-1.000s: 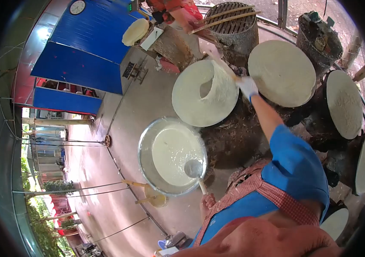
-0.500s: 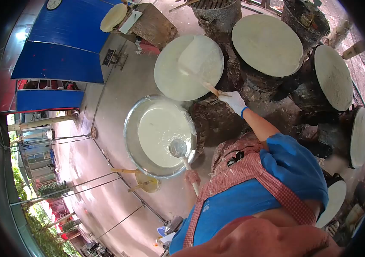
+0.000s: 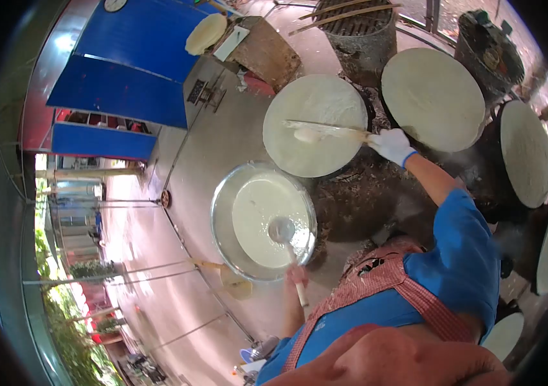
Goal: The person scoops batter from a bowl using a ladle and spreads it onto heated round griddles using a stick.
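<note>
My right hand, in a white glove, is closed around the handle of a long wooden spatula. Its blade lies edge-on across a round griddle coated with pale batter. A small whitish lump shows just below the blade. My bare left hand grips the pale handle of a ladle. The ladle's round bowl is over the white batter in a large metal basin; whether it dips in, I cannot tell.
More batter-coated griddles stand on dark stoves to the right. A barrel with a grate carries wooden sticks at the back. A wooden block stands near a stack of flat round sheets. A yellowish bucket is beside the basin.
The spatula's blade has turned from broad side showing to edge-on and now lies across the griddle. The ladle stays over the basin. The whole view has shifted, moving the scene rightward and down.
</note>
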{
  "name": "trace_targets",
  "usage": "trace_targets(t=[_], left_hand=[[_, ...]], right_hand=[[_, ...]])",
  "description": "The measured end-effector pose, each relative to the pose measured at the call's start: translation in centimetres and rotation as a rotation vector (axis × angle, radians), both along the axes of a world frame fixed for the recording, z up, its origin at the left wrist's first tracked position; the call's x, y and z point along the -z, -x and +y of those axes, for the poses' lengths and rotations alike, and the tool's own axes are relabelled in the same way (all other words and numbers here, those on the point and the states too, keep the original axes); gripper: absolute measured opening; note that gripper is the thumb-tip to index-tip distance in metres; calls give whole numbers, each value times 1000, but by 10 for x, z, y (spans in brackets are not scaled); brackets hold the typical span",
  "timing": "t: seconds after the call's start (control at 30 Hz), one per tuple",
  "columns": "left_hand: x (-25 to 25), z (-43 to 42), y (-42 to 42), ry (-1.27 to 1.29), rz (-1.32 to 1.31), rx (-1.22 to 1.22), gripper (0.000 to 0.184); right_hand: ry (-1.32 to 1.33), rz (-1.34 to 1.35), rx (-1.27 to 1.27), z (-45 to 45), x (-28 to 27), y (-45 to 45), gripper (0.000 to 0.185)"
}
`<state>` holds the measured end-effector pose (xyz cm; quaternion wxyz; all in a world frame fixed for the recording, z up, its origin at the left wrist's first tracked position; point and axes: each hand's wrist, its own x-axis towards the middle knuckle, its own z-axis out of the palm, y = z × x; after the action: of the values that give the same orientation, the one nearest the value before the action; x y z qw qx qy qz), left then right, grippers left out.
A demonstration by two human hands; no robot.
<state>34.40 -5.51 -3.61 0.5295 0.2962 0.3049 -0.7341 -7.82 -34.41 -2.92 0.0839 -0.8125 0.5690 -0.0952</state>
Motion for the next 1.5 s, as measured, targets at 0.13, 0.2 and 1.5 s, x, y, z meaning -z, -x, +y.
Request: trace_targets(t=[0.13,0.2,1.5], left_hand=[[-19,-84,25,151,-618,199,31],[-30,-131,31,154,-275,205,29],[-12,-40,304,-38,460,1246,27]], right_hand=[[89,-55,209,10,29,17,20],[144,-71,193,32,29,8,19],[73,-774,1544,497,-23,139,39]])
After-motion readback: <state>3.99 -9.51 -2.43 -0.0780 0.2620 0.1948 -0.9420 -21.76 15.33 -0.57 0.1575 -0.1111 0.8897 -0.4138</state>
